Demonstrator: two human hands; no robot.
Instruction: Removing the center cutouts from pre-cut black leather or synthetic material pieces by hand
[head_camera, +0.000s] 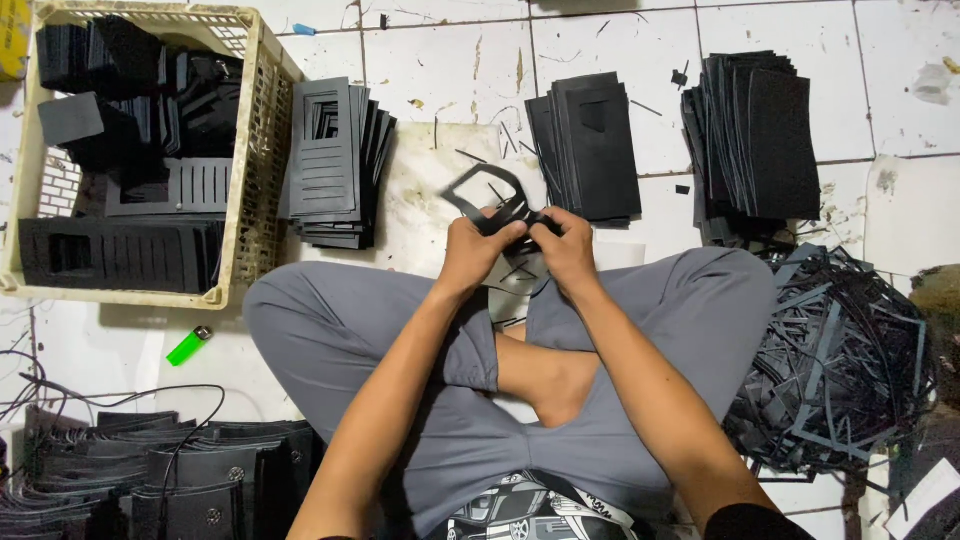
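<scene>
I sit cross-legged on a white tiled floor. My left hand (477, 248) and my right hand (567, 245) meet in front of my knees, both gripping a thin black cut-out sheet (487, 196) with open windows in it, blurred by motion. The sheet sticks up and to the left from my fingers. Thin black strips lie on the floor just under my hands.
A cream plastic crate (262, 130) at the left holds black slotted sheets. Stacks of black sheets lie beside it (335, 165), ahead (590, 145) and at the right (760, 140). A heap of black offcut strips (840, 360) lies at my right; a green lighter (189, 345) and black pieces with cables (150, 475) at my left.
</scene>
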